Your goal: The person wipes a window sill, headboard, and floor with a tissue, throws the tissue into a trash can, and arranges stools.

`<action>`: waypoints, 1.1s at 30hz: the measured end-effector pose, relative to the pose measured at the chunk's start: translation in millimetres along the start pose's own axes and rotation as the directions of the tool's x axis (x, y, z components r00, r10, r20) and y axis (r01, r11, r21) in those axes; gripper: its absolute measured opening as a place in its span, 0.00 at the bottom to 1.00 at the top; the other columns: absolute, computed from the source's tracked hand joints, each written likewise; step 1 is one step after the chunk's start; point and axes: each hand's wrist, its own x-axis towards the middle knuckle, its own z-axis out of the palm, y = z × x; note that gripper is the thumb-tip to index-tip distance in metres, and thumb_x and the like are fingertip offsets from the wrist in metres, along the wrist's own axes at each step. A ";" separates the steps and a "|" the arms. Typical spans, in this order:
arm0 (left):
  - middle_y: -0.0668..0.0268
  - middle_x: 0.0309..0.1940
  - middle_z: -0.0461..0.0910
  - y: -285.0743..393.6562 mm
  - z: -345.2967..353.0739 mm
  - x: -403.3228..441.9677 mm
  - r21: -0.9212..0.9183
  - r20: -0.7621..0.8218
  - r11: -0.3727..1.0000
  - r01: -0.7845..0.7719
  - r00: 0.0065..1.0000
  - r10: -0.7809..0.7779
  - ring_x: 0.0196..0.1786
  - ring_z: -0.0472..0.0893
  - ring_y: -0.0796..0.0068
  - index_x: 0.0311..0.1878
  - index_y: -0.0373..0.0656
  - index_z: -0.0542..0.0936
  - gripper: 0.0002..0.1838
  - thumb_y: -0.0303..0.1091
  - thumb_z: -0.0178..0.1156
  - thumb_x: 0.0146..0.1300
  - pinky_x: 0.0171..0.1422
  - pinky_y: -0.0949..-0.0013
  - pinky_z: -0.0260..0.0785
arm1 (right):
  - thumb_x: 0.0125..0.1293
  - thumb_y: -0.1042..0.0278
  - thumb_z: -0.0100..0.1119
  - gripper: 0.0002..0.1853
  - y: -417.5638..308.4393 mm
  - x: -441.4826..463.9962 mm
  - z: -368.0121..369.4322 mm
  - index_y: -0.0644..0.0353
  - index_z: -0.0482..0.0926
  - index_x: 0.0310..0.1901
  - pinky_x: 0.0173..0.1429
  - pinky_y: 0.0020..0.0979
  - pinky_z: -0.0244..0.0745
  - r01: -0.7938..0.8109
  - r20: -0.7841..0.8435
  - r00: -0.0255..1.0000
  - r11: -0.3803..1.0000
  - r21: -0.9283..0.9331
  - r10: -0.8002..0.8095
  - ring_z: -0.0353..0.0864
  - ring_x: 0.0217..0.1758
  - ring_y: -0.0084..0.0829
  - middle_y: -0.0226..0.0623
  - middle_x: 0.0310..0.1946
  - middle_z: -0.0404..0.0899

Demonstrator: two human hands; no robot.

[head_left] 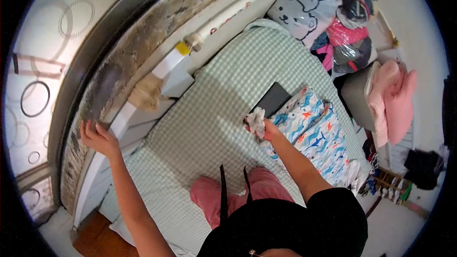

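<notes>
My left hand (99, 139) is stretched out at the left, over the edge of the windowsill, its fingers apart and nothing in them. My right hand (267, 129) is closed around a crumpled whitish wad (256, 122), which looks like tissue or cloth, above the bed. Just beyond it a dark flat tablet-like object (273, 100) lies on the green checked sheet (223, 95). Beside my right forearm is a folded cloth (314, 133) with blue waves and red and blue sea animals.
Along the bed's left side runs a white ledge (124, 119) with a beige bundle (146, 93) and a yellow-topped item (182, 49). Bagged clothes (350, 43) and a dog-print pillow (304, 9) are at the upper right. Pink fabric (397, 104) hangs over a grey bin (357, 97).
</notes>
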 end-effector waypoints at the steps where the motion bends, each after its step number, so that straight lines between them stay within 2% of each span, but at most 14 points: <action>1: 0.52 0.60 0.64 -0.9 1.1 -0.1 0.007 -0.015 1.000 -0.025 1.000 0.025 0.59 0.64 0.55 0.53 0.36 0.72 0.17 0.38 0.47 0.69 0.62 0.59 0.58 | 0.66 0.61 0.55 0.15 1.4 -0.4 -11.7 0.58 0.74 0.50 0.50 0.35 0.74 -0.028 -0.006 1.000 1.000 -0.013 0.027 0.77 0.43 0.33 0.36 0.45 0.75; 9: 0.53 0.59 0.66 -7.6 3.3 -1.9 0.028 -0.039 0.999 -0.024 0.999 0.025 0.59 0.63 0.54 0.51 0.38 0.73 0.15 0.37 0.51 0.65 0.60 0.59 0.59 | 0.65 0.61 0.56 0.11 33.6 4.6 -75.8 0.44 0.75 0.49 0.52 0.36 0.73 -0.088 0.335 0.938 0.996 -0.024 0.090 0.76 0.47 0.31 0.28 0.44 0.76; 12: 0.55 0.58 0.67 -12.1 2.8 -1.3 0.039 -0.072 0.999 0.015 0.997 -0.012 0.58 0.64 0.55 0.49 0.39 0.74 0.14 0.35 0.53 0.63 0.60 0.59 0.59 | 0.65 0.64 0.55 0.08 48.9 -3.0 -54.0 0.47 0.77 0.45 0.39 0.33 0.76 -0.152 0.260 0.956 0.988 0.040 0.137 0.77 0.41 0.32 0.29 0.38 0.77; 14: 0.56 0.56 0.68 -14.2 1.4 -2.0 0.021 -0.120 0.999 -0.049 0.991 0.051 0.57 0.65 0.55 0.48 0.41 0.75 0.13 0.34 0.55 0.62 0.60 0.59 0.58 | 0.69 0.59 0.50 0.05 61.2 0.0 -48.3 0.46 0.75 0.41 0.34 0.30 0.72 -0.209 -0.077 0.974 0.976 0.067 0.214 0.73 0.34 0.28 0.26 0.32 0.74; 16: 0.56 0.55 0.70 -18.0 2.6 -4.2 0.007 -0.164 0.998 -0.065 0.984 0.066 0.56 0.66 0.55 0.47 0.42 0.75 0.12 0.33 0.55 0.61 0.60 0.59 0.58 | 0.70 0.57 0.48 0.06 82.1 23.0 -66.9 0.44 0.73 0.43 0.33 0.29 0.71 -0.152 0.015 0.988 0.984 -0.093 0.154 0.74 0.33 0.28 0.27 0.29 0.75; 17: 0.56 0.53 0.71 -20.3 5.2 -5.3 -0.032 -0.207 0.995 -0.095 0.975 0.086 0.56 0.66 0.56 0.47 0.42 0.75 0.12 0.33 0.56 0.60 0.60 0.58 0.58 | 0.70 0.57 0.47 0.08 92.5 51.8 -104.4 0.46 0.72 0.44 0.33 0.30 0.71 -0.195 -0.035 0.975 0.918 0.345 0.221 0.73 0.33 0.29 0.28 0.29 0.75; 19: 0.57 0.52 0.72 -27.7 11.4 -6.4 -0.033 -0.274 0.987 -0.158 0.951 0.143 0.55 0.68 0.56 0.46 0.42 0.75 0.11 0.33 0.56 0.62 0.60 0.57 0.58 | 0.68 0.56 0.46 0.11 99.9 80.1 -103.1 0.50 0.72 0.45 0.32 0.32 0.70 -0.098 0.085 0.993 0.969 0.228 0.081 0.73 0.32 0.30 0.29 0.31 0.74; 20: 0.57 0.51 0.73 -30.9 14.0 -6.5 -0.037 -0.346 0.974 -0.224 0.917 0.198 0.54 0.70 0.56 0.46 0.42 0.75 0.10 0.34 0.55 0.63 0.60 0.56 0.58 | 0.66 0.56 0.47 0.12 94.5 82.9 -67.3 0.54 0.73 0.44 0.31 0.33 0.70 0.137 0.325 0.945 0.946 -0.293 -0.036 0.72 0.32 0.30 0.29 0.33 0.73; 22: 0.57 0.48 0.75 -32.6 15.8 -4.8 0.029 -0.438 0.958 -0.284 0.858 0.268 0.52 0.71 0.56 0.45 0.42 0.75 0.11 0.36 0.55 0.62 0.59 0.56 0.58 | 0.64 0.55 0.46 0.12 100.2 110.9 -62.2 0.53 0.71 0.42 0.25 0.32 0.65 0.093 -0.265 0.946 0.938 -0.334 -0.188 0.69 0.28 0.30 0.29 0.31 0.72; 26: 0.59 0.41 0.76 -27.9 11.4 -53.2 0.136 -0.599 0.937 -0.320 0.727 0.335 0.50 0.70 0.60 0.44 0.43 0.75 0.10 0.35 0.56 0.61 0.57 0.59 0.59 | 0.62 0.59 0.42 0.11 96.3 162.7 -61.2 0.52 0.72 0.40 0.22 0.31 0.63 0.256 -0.271 0.835 0.774 -0.580 -0.479 0.69 0.26 0.27 0.29 0.30 0.72; 28: 0.60 0.37 0.75 -28.2 13.1 -162.1 0.018 -0.305 0.993 -0.118 0.945 0.118 0.45 0.71 0.64 0.44 0.43 0.74 0.09 0.31 0.57 0.60 0.54 0.64 0.60 | 0.64 0.60 0.41 0.14 98.6 178.4 -87.7 0.55 0.75 0.44 0.27 0.33 0.68 0.240 -0.115 0.886 0.656 -0.715 -0.449 0.72 0.34 0.27 0.33 0.36 0.75; 29: 0.62 0.34 0.74 -32.8 30.1 -215.1 -0.342 -0.237 0.934 -0.107 0.971 0.025 0.39 0.72 0.67 0.44 0.40 0.74 0.10 0.28 0.58 0.59 0.47 0.68 0.64 | 0.63 0.59 0.42 0.16 103.5 195.3 -119.3 0.55 0.74 0.47 0.28 0.32 0.69 0.300 -0.074 0.853 0.602 -0.740 -0.517 0.73 0.35 0.27 0.32 0.36 0.75; 30: 0.63 0.31 0.74 -20.7 28.4 -263.9 -0.354 0.061 0.907 0.229 0.973 -0.222 0.32 0.72 0.69 0.46 0.39 0.73 0.11 0.27 0.58 0.59 0.40 0.70 0.66 | 0.63 0.58 0.42 0.17 107.2 198.0 -116.7 0.55 0.74 0.49 0.29 0.31 0.70 0.288 -0.094 0.835 0.576 -0.765 -0.542 0.74 0.35 0.27 0.31 0.36 0.76; 33: 0.60 0.27 0.75 -42.1 58.0 -345.1 -0.043 0.500 0.731 0.681 0.648 -0.574 0.31 0.76 0.64 0.56 0.44 0.69 0.20 0.30 0.58 0.60 0.35 0.65 0.67 | 0.64 0.57 0.43 0.20 104.1 197.2 -107.2 0.55 0.73 0.54 0.27 0.29 0.71 0.245 -0.050 0.876 0.532 -0.810 -0.480 0.75 0.32 0.25 0.30 0.34 0.77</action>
